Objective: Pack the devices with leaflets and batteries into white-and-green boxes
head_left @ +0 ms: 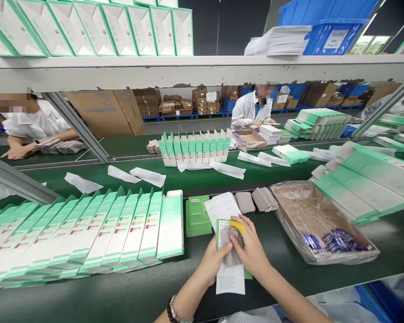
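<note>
My left hand (212,262) and my right hand (251,249) pinch a soft grey pouch (229,240) between them, just above the green belt. The pouch lies on a printed white leaflet (230,282), with a green booklet (247,273) showing at its edges behind. A yellow finger cot (238,226) covers one right fingertip. Left of my hands stands a long row of open white-and-green cartons (97,231). Another green booklet (198,216) lies nearby, beside a white sheet (221,208) and stacked grey pouches (264,199).
A plastic-lined cardboard box (323,224) of blue foil packets sits on the belt at right, beyond which lie more cartons. An overhead shelf (202,67) holds cartons and a blue crate (326,27). Co-workers sit across a second belt.
</note>
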Demonstrator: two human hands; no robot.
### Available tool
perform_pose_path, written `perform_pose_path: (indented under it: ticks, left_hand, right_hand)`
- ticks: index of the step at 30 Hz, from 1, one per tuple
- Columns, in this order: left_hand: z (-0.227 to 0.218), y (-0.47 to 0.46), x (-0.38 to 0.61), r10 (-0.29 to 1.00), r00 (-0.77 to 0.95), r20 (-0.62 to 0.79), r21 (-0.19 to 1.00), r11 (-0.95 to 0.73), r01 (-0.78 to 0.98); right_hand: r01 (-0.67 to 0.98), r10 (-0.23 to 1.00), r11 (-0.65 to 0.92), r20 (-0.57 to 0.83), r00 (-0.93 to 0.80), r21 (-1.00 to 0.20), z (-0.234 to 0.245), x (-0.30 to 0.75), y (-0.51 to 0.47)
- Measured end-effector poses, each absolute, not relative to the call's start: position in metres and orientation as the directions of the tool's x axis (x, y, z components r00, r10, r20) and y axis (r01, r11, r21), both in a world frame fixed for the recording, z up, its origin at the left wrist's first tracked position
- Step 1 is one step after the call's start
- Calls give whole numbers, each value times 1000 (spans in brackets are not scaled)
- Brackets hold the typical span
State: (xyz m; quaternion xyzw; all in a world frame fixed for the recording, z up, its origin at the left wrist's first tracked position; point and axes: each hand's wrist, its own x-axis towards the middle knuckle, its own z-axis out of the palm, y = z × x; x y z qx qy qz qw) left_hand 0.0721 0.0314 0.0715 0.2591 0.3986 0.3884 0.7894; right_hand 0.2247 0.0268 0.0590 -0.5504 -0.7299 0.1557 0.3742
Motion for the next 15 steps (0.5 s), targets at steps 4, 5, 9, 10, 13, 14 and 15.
perform_pose_path:
  ticks: [4, 5, 9, 10, 13, 14, 15]
  left_hand:
    - [73, 58, 72, 855, 338, -393, 815, 494, -303]
    - [71, 63, 71, 866, 329, -376, 824, 475, -310]
    - [56, 74, 69, 870, 274, -410, 796, 488, -357]
    - [51, 74, 68, 862, 269, -431, 786, 504, -357]
    - [38, 70, 67, 828, 292, -478, 751, 558, -353]
    - [35, 69, 67, 817, 305, -489, 734, 575, -361]
    - [32, 68, 67, 808, 317, -497, 718, 588, -372]
  right_hand:
    - [729, 870, 430, 461, -176, -533, 61, 220, 47]
    - [741, 862, 446, 463, -206, -501, 63, 220, 56]
    - [802, 905, 396, 336, -260, -447, 80, 241, 123]
    - [823, 924, 353, 304, -232, -444, 86, 251, 148]
    - [888, 969, 214, 204, -141, -406, 99, 281, 236]
    - [907, 980, 172, 163, -116, -384, 101, 289, 265]
    - [921, 988, 133, 124, -93, -365, 101, 293, 291]
